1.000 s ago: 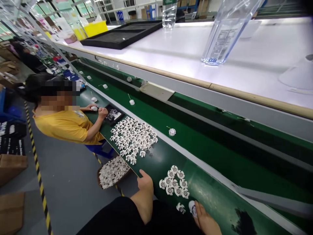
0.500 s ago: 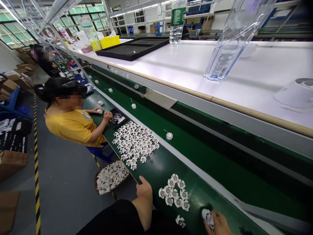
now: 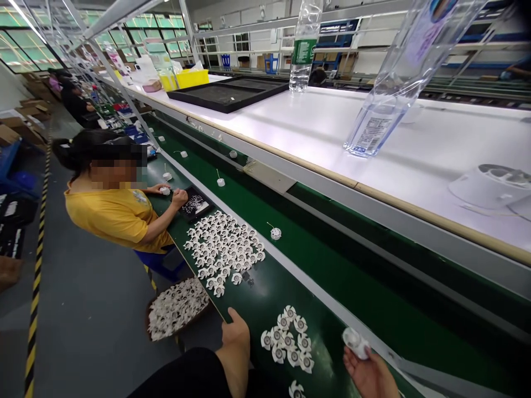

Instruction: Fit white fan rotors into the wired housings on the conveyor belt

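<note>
My right hand [image 3: 369, 371] holds a white round plastic housing [image 3: 355, 342] by its side, thumb and fingers closed on it, over the inner edge of the green bench. My left hand [image 3: 237, 333] is at the bench's near edge with its thumb up; its other fingers are mostly hidden. Between my hands lies a small group of white fan impellers [image 3: 287, 338] with round grey centres. One more impeller [image 3: 296, 389] lies closer to me, cut off by the bottom of the view.
A co-worker in a yellow shirt [image 3: 112, 215] sits to the left, beside a large spread of impellers [image 3: 224, 246] and a black tray [image 3: 194, 203] of small parts. White housings ride the green conveyor [image 3: 315, 249]. Bottles [image 3: 375, 124] stand on the white shelf [image 3: 265, 127] above.
My right hand has lifted the white housing from low over the bench toward the conveyor side and turned it, so another face shows. The left hand stays at the edge. The view has shifted slightly.
</note>
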Motion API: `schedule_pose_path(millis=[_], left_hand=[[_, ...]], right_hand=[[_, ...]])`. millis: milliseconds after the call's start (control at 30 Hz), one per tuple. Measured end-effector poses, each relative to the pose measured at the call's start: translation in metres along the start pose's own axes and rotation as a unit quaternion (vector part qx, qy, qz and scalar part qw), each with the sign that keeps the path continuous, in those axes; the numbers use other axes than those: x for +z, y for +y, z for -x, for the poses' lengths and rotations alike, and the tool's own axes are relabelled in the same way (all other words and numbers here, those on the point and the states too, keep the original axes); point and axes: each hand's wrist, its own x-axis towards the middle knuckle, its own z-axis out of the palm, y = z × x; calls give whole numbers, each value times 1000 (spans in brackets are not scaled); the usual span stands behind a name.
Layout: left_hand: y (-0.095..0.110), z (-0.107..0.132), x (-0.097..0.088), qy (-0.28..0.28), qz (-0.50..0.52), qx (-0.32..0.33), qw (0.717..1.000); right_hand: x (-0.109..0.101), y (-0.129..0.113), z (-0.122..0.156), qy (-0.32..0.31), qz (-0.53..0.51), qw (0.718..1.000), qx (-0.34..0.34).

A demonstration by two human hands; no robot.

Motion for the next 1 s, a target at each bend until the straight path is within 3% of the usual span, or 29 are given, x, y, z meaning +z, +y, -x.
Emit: schedule_pose_path(millis=[133,267,400,533,700,900,1000], left_hand=[[-3,-2,0,-45,-36,-10,998],[-3,-4,2,-53,-45,-13,997],[-5,-7,5,-48,-27,-18,998],[-6,-11,11,-22,16,-22,999],[-5,-18,18,20,54,-37,998],[-14,-25,14,-50,-28,30,998],[-15,-23,12,-129,-104,131,977]], right_hand=[[11,-22,9,-67,-75,994,-39],[41,-45,22,-54,-85,993,-68],[69,-58,32,-39,-71,994,-77],[80,-59,36,-21,-40,993,-111],[94,-59,48,-90,-5,992,-90],[117,-66,66,-94,-42,992,-74],[121,-66,68,-77,7,994,-78]])
